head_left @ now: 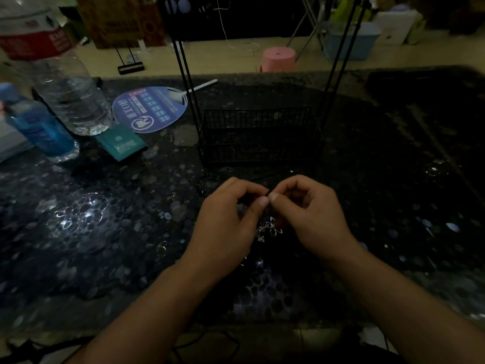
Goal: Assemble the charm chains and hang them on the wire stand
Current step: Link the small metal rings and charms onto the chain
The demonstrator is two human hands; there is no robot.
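Both hands pinched the same small link of a charm chain [269,228]: the left hand [231,219] and right hand [309,216] met thumb to thumb above the near middle of the dark bench [105,232], silver charms dangling between the palms. Assembly seemed under way, a join being closed. The black wire stand [258,135] stood just behind, toward the far edge. Next would likely come lifting the chain to it, needing a steady, fine hold.
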